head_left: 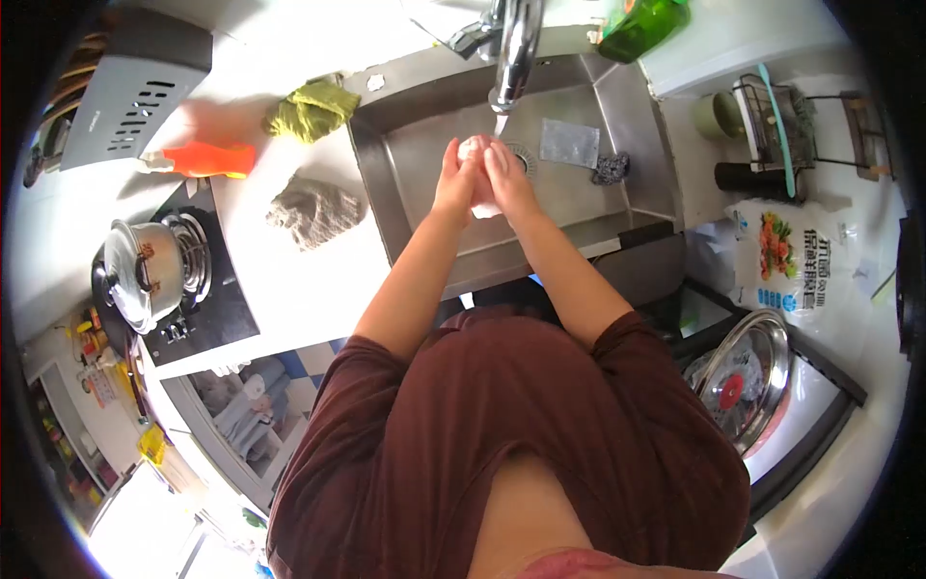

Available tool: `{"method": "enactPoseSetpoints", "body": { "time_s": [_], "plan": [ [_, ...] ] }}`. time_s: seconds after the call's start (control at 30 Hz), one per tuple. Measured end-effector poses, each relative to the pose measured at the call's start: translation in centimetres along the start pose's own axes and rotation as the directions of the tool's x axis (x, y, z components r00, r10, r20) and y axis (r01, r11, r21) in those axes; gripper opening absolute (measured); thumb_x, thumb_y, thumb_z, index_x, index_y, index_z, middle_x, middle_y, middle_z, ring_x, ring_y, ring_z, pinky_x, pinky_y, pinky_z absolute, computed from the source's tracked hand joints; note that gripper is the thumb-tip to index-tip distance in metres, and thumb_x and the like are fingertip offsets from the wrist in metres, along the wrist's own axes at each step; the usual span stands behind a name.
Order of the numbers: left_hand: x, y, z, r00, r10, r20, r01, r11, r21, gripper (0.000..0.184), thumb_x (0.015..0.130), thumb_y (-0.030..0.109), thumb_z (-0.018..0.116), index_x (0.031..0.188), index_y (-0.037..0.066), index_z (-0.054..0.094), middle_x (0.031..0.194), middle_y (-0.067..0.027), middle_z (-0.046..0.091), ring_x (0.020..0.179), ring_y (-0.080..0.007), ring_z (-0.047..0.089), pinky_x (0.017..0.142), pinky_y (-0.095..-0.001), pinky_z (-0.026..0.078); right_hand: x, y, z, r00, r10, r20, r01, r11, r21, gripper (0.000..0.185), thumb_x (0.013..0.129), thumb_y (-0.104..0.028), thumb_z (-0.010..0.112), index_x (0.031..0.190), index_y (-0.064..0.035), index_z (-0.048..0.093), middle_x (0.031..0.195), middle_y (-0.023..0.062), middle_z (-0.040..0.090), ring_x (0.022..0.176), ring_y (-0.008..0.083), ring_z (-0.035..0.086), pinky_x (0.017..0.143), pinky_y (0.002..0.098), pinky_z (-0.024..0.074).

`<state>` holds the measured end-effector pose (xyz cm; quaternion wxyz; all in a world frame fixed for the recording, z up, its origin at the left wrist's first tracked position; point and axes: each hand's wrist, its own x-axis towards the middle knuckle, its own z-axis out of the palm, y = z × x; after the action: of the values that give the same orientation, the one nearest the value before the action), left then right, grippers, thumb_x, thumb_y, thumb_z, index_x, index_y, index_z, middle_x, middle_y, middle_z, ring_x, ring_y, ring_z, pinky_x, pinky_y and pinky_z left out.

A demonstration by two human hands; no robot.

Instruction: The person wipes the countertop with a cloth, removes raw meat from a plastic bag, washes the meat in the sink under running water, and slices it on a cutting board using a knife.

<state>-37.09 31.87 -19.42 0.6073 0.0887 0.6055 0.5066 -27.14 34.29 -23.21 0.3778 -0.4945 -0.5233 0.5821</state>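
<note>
Within one grey steel sink's edges [379, 188], near one chrome faucet [518, 53], one left hand [457, 183] and one right hand [511, 179] hold one pinkish-white lump [484, 203].

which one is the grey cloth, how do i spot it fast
Start at the metal sink and move left onto the white counter, toward the black stove. The grey cloth lies crumpled there, between sink and stove. Its dull grey colour sets it apart from the other cloth, the yellow-green one bunched farther from the person.
</note>
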Motion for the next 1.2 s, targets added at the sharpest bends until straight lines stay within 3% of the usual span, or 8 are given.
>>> {"method": "enactPoseSetpoints", "body": {
  "time_s": [0.27, 0.4, 0.53, 0.7, 0.8, 0.97, 1.07, 1.2],
  "plan": [
    [4.4, -1.2, -0.3, 0.999, 0.000, 0.045, 0.017, 0.920, -0.391, 0.050, 0.093, 0.035, 0.056, 0.134, 0.008, 0.043, 0.123, -0.0114, 0.054, 0.111, -0.0237, 0.055, 0.093, -0.0406, 0.048, 3.8, -2.5, 0.1, 0.969, 0.248, 0.001, -0.248, 0.966, 0.074, 0.034, 0.100, -0.026, 0.044, 0.125, -0.0037, 0.054, 0.115, 0.0085, 0.061, 0.099, 0.0159, 0.058, 0.086, 0.0303, 0.0485],
    [5.1, -1.7, -0.9, 0.999, -0.032, 0.033, 0.042, 0.912, -0.407, 0.050, 0.094, 0.036, 0.051, 0.135, 0.009, 0.042, 0.126, -0.0125, 0.053, 0.115, -0.0258, 0.053, 0.096, -0.0406, 0.046, 3.3, -1.0, 0.9, 0.941, -0.322, 0.102, 0.335, 0.854, -0.397, 0.032, 0.097, -0.022, 0.051, 0.123, -0.0052, 0.056, 0.112, 0.0076, 0.062, 0.094, 0.0117, 0.059, 0.082, 0.0266, 0.0502],
    [5.0, -2.7, -1.2, 0.996, -0.089, -0.003, 0.080, 0.912, -0.402, 0.054, 0.093, 0.041, 0.051, 0.136, 0.010, 0.041, 0.132, -0.0123, 0.050, 0.116, -0.0263, 0.053, 0.094, -0.0406, 0.047, 5.0, -2.6, 0.3, 0.938, 0.340, -0.063, -0.344, 0.936, -0.080, 0.034, 0.097, -0.025, 0.054, 0.123, -0.0042, 0.057, 0.113, 0.0116, 0.063, 0.101, 0.0190, 0.061, 0.087, 0.0326, 0.0507],
    [4.6, -1.8, -0.8, 0.994, -0.100, -0.038, 0.078, 0.921, -0.381, 0.049, 0.098, 0.035, 0.044, 0.141, 0.012, 0.037, 0.132, -0.0114, 0.051, 0.121, -0.0259, 0.049, 0.100, -0.0395, 0.042, 3.0, -1.1, 1.5, 0.939, -0.334, 0.084, 0.336, 0.833, -0.440, 0.034, 0.092, -0.024, 0.062, 0.115, 0.0003, 0.057, 0.109, 0.0122, 0.064, 0.097, 0.0160, 0.060, 0.082, 0.0306, 0.0505],
    [4.2, -2.8, -0.7, 0.999, 0.038, -0.033, -0.047, 0.936, -0.349, 0.044, 0.100, 0.033, 0.040, 0.139, 0.011, 0.039, 0.131, -0.0114, 0.052, 0.120, -0.0254, 0.050, 0.100, -0.0391, 0.043, 5.1, 0.0, 0.0, 0.979, 0.192, -0.074, -0.205, 0.923, -0.325, 0.034, 0.092, -0.024, 0.061, 0.116, 0.0010, 0.057, 0.104, 0.0110, 0.065, 0.094, 0.0154, 0.061, 0.080, 0.0289, 0.0497],
    [4.3, -2.4, -0.1, 0.996, 0.035, -0.083, -0.062, 0.935, -0.348, 0.041, 0.102, 0.026, 0.034, 0.138, 0.008, 0.041, 0.131, -0.0115, 0.052, 0.118, -0.0247, 0.052, 0.099, -0.0376, 0.045, 4.8, 1.1, -0.3, 0.982, 0.155, -0.103, -0.176, 0.956, -0.235, 0.035, 0.090, -0.033, 0.063, 0.107, -0.0029, 0.061, 0.092, 0.0165, 0.068, 0.081, 0.0269, 0.067, 0.073, 0.0360, 0.0508],
    [3.7, -1.5, 0.2, 0.998, -0.012, -0.055, -0.011, 0.914, -0.405, 0.042, 0.100, 0.019, 0.037, 0.141, 0.009, 0.038, 0.130, -0.0110, 0.052, 0.116, -0.0228, 0.054, 0.097, -0.0351, 0.046, 3.2, 1.0, 1.0, 0.840, -0.541, 0.048, 0.469, 0.678, -0.566, 0.045, 0.087, -0.035, 0.066, 0.115, -0.0009, 0.057, 0.098, 0.0179, 0.067, 0.085, 0.0289, 0.066, 0.074, 0.0355, 0.0506],
    [3.6, -2.6, 0.0, 0.995, 0.098, 0.018, -0.093, 0.981, -0.170, 0.048, 0.096, 0.008, 0.044, 0.143, 0.012, 0.037, 0.128, -0.0091, 0.054, 0.108, -0.0187, 0.056, 0.092, -0.0316, 0.047, 4.6, 1.2, -0.2, 0.979, 0.196, -0.053, -0.192, 0.979, 0.062, 0.054, 0.085, -0.040, 0.068, 0.118, 0.0008, 0.055, 0.103, 0.0128, 0.065, 0.088, 0.0222, 0.062, 0.078, 0.0335, 0.0493]
  ]
}}
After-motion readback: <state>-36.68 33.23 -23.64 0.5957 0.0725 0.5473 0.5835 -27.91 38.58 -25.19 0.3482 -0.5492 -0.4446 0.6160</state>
